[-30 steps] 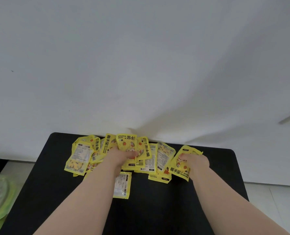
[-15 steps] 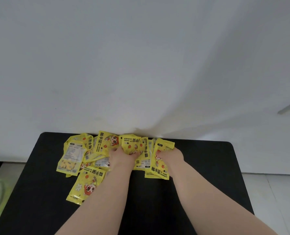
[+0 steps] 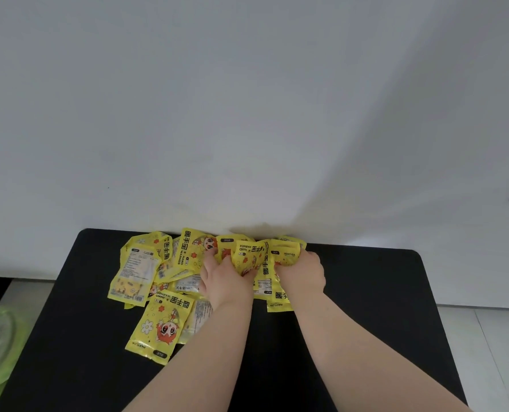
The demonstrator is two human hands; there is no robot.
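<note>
Two bare hands are working at the middle of the far edge of a black table [image 3: 366, 292], hard against a white wall [image 3: 247, 114]. The left hand [image 3: 223, 278] and the right hand [image 3: 302, 272] are both clutching the bunch of packets [image 3: 251, 255] squeezed between them, fingers curled into it. The loose packets [image 3: 137, 269] are lying strung out leftward along that edge, all on the left hand's side (a face-up packet [image 3: 161, 325] is lying closer in, just beside the left forearm), so that hand is looking the likelier to sweep them in.
</note>
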